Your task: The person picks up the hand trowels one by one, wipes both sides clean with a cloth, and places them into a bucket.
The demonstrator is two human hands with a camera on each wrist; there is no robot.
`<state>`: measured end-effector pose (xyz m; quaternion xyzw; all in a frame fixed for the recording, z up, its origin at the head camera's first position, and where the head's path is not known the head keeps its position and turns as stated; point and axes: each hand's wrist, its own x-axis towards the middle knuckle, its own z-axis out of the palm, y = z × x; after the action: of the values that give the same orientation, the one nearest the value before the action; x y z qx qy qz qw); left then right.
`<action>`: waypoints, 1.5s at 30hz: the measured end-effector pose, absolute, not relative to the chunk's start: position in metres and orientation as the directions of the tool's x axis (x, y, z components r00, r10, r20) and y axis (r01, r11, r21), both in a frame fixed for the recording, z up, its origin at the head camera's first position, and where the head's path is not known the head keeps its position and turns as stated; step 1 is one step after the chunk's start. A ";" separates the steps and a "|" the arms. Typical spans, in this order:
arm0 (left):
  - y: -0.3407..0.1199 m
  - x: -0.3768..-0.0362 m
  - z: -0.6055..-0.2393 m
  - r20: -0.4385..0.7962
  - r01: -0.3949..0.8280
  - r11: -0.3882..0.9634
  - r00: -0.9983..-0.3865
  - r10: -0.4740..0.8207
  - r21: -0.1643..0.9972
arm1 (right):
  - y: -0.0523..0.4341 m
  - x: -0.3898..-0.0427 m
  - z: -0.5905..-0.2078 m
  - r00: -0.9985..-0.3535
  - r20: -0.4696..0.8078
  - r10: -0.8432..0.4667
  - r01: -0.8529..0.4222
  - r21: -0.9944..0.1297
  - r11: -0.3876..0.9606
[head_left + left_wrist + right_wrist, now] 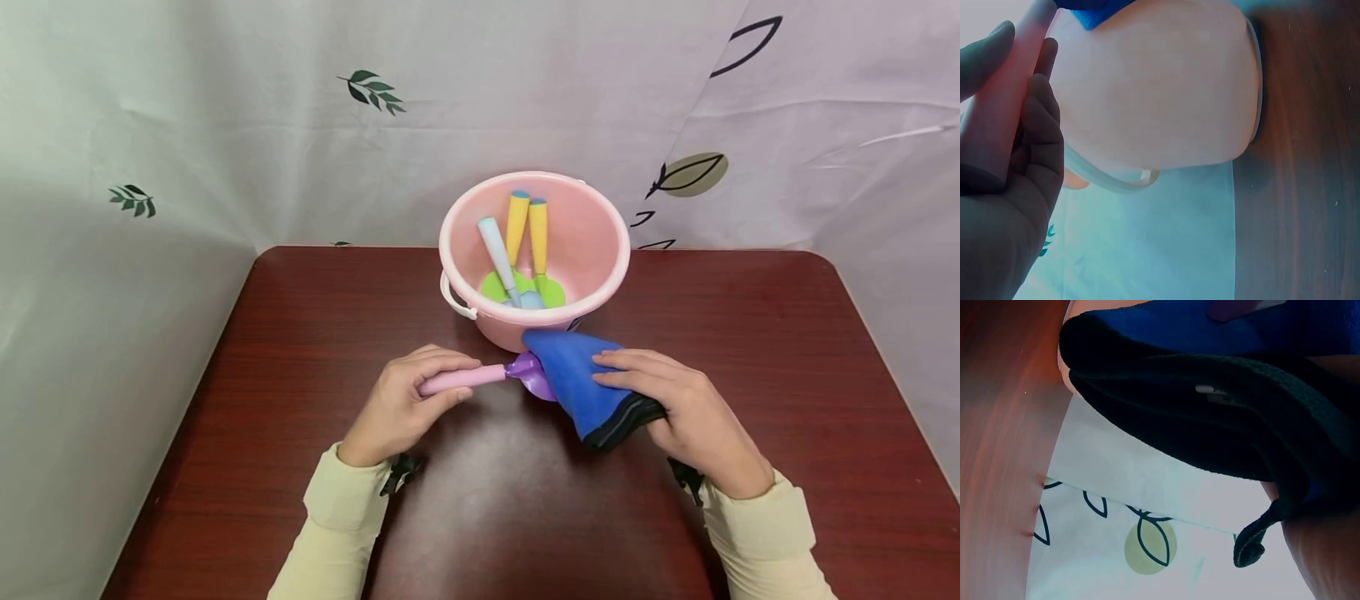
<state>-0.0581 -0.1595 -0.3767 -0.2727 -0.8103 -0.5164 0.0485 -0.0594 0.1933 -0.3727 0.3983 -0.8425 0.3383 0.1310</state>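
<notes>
My left hand [405,402] grips the pink handle of a toy shovel [468,378], thumb in front and fingers behind. The purple scoop points right, partly covered by a blue cloth [576,371] with black edging. My right hand [688,407] holds that cloth, its fingers lying over the top while the thumb is hidden. In the right wrist view, the black edge [1210,444] is folded in layers, with a small loop hanging from it. The left wrist view shows the handle [1004,100] lying across the palm.
Just beyond the hands, a pink bucket [622,258] with a white carry handle [456,302] stands on the dark red wooden table [300,333]. Inside are two yellow-handled green toy tools [538,237] and a light blue one [495,250]. A leaf-patterned pale curtain [262,83] hangs behind.
</notes>
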 end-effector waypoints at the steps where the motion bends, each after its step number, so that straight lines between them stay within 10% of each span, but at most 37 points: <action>1: -0.161 -0.058 -0.376 0.357 0.488 0.318 -0.849 0.390 0.813 | 0.194 -0.060 -0.373 -0.641 0.501 -0.582 -0.766 -0.461 0.448; 45: -0.222 -0.055 -0.323 0.406 0.522 0.309 -0.836 0.368 0.795 | 0.252 -0.058 -0.342 -0.788 0.383 -0.483 -0.611 -0.387 0.690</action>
<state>-0.0546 -0.2221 -0.3235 -0.2764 -0.8057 -0.5186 0.0742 -0.0577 0.2519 -0.3421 0.3002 -0.9106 0.2543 0.1262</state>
